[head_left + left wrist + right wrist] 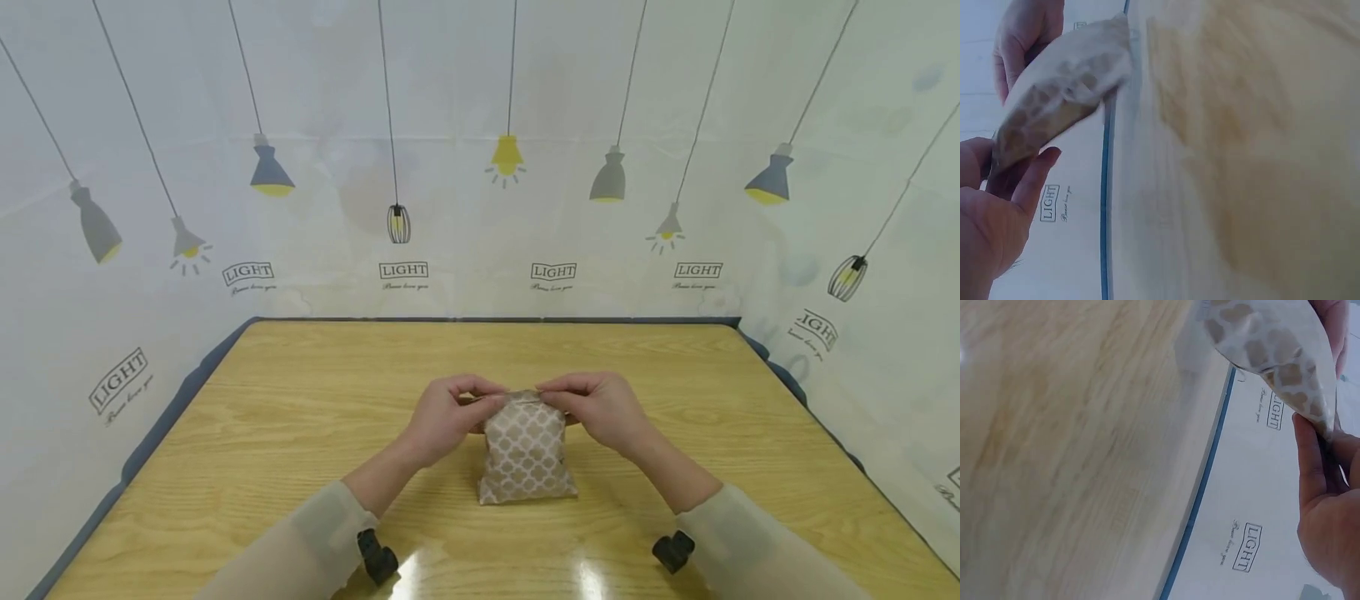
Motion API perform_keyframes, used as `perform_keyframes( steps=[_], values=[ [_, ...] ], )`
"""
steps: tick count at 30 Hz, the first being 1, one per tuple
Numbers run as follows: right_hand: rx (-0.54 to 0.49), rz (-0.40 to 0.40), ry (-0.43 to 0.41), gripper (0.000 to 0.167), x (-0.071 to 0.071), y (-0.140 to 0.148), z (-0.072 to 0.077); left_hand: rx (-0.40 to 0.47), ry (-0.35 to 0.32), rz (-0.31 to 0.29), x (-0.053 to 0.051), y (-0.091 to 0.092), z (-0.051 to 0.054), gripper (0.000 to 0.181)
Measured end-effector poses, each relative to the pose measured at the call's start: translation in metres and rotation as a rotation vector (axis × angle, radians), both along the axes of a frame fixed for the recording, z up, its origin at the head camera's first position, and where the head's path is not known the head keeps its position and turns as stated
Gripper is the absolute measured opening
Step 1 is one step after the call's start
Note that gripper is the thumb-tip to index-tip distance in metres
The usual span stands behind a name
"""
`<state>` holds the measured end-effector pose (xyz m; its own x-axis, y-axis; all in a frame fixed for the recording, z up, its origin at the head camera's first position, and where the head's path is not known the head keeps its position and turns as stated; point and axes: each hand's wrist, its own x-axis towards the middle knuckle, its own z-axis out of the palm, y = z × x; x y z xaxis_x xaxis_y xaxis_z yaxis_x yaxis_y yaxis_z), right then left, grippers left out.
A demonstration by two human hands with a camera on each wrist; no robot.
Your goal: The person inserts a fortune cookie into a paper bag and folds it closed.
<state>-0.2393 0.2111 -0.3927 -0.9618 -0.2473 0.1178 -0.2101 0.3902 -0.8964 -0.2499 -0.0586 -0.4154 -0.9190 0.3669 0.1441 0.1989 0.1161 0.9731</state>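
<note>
Between both hands, a small tan pouch [523, 454] with a white lattice pattern stands upright at the middle of the table in the head view. My left hand [447, 414] pinches its upper left corner between thumb and fingers. At the upper right corner, my right hand [603, 412] pinches it the same way. The left wrist view shows the pouch [1054, 94] bulging, its edge in the left hand [994, 219]. From the right wrist, the pouch [1279, 356] tapers into the grip of the right hand [1329, 500]. What the pouch contains is hidden.
The wooden table [300, 400] has a dark blue border along its far edge. Behind it hangs a white backdrop [457, 100] printed with lamps and the word LIGHT. Each sleeve carries a black wrist camera [377, 558].
</note>
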Motion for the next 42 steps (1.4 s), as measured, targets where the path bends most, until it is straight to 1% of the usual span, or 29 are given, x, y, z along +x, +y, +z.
perform_keyframes(
  steps=[3,5,8,10,14,20,26,29,33,35,38,42],
  values=[
    [0.008,-0.022,0.005,0.021,-0.002,0.003,-0.002,0.044,-0.043,-0.007,-0.002,-0.005,-0.001,0.019],
    [-0.006,-0.014,-0.013,0.023,-0.004,0.005,-0.003,0.047,-0.044,0.009,-0.002,-0.006,-0.001,0.017],
    [-0.040,0.009,-0.065,0.029,-0.007,0.008,-0.005,0.038,-0.031,0.037,-0.003,-0.007,-0.001,0.015],
    [-0.058,0.007,-0.087,0.031,-0.008,0.010,-0.006,0.036,-0.024,0.060,-0.003,-0.007,0.000,0.014],
    [-0.078,-0.014,-0.096,0.029,-0.009,0.010,-0.005,0.032,-0.031,0.081,-0.005,-0.008,0.001,0.013],
    [-0.071,-0.048,-0.100,0.026,-0.012,0.008,-0.005,0.039,-0.070,0.080,-0.011,-0.008,-0.002,0.015],
    [-0.068,-0.010,-0.182,0.030,-0.019,0.011,-0.008,0.100,-0.128,0.096,-0.019,-0.008,-0.006,0.014],
    [-0.039,-0.008,-0.219,0.030,-0.023,0.012,-0.008,0.111,-0.159,0.100,-0.024,-0.007,-0.009,0.012],
    [0.048,-0.004,-0.233,0.026,-0.030,0.011,-0.009,0.081,-0.216,0.101,-0.028,-0.004,-0.012,0.010],
    [0.077,0.006,-0.244,0.025,-0.033,0.010,-0.010,0.054,-0.236,0.112,-0.029,-0.003,-0.014,0.009],
    [0.089,0.014,-0.268,0.026,-0.037,0.009,-0.011,0.023,-0.267,0.141,-0.031,-0.002,-0.014,0.009],
    [0.092,-0.004,-0.292,0.027,-0.043,0.007,-0.013,-0.002,-0.287,0.178,-0.037,-0.001,-0.014,0.009]
  ],
)
